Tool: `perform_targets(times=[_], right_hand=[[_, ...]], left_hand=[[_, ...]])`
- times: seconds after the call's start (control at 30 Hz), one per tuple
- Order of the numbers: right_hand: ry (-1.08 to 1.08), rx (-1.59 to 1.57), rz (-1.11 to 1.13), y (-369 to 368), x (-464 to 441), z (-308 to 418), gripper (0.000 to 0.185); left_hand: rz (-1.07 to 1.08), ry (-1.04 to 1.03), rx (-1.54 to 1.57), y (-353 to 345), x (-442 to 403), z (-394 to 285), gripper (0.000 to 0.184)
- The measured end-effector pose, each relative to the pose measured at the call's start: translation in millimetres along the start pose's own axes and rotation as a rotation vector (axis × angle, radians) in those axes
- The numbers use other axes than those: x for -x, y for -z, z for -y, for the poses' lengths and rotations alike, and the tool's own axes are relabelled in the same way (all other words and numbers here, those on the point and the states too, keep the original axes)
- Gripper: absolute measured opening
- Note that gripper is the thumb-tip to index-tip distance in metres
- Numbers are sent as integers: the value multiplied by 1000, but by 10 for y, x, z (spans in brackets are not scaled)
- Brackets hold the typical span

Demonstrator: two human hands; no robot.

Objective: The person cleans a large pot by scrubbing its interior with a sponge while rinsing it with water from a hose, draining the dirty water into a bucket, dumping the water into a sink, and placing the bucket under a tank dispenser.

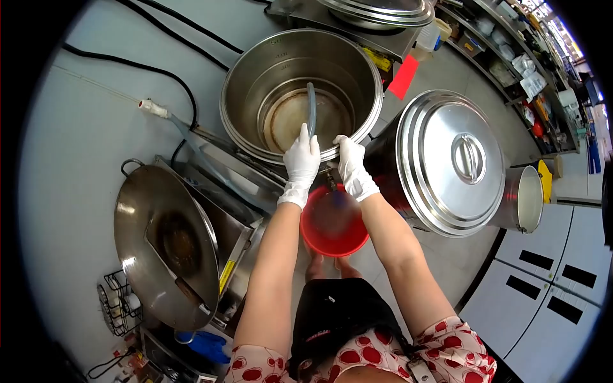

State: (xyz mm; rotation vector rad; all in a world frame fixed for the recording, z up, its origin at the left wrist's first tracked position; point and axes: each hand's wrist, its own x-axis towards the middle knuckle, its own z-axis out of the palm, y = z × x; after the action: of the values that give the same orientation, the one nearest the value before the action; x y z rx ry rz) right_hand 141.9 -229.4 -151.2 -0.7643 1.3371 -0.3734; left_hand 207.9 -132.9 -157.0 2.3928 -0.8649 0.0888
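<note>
Grey hose (311, 105) reached into the steel pot (246, 96), pinched by our gloved left grip (301, 163) at the near edge; our right grip (353, 167) curled closed over the rim (225, 112). We judged a firm pinch best, lest the hose slip.

Bright, fairly even indoor light; washed-out glare at top right. Sharp highlights on lid (437, 153) and wok (137, 214); pot (252, 92) dimmer inside. Blurry patch in bucket (333, 249). Strong fisheye bending, black vignette at sides.
</note>
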Motion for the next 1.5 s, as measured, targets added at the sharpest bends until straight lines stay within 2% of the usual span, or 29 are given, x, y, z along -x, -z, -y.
perform_targets(times=[0.13, 0.43, 1.13, 1.5], right_hand=[[7, 2, -13, 77, 27, -38, 22], [26, -32, 1, 147, 108, -70, 18], [22, -17, 15, 196, 147, -83, 19], [12, -28, 29, 312, 154, -168, 19]], left_hand=[[9, 49, 44, 42, 88, -94, 42], [-32, -14, 15, -5, 185, -80, 43], [-50, 0, -4, -2, 233, -116, 44], [23, 17, 20, 56, 348, -189, 42]])
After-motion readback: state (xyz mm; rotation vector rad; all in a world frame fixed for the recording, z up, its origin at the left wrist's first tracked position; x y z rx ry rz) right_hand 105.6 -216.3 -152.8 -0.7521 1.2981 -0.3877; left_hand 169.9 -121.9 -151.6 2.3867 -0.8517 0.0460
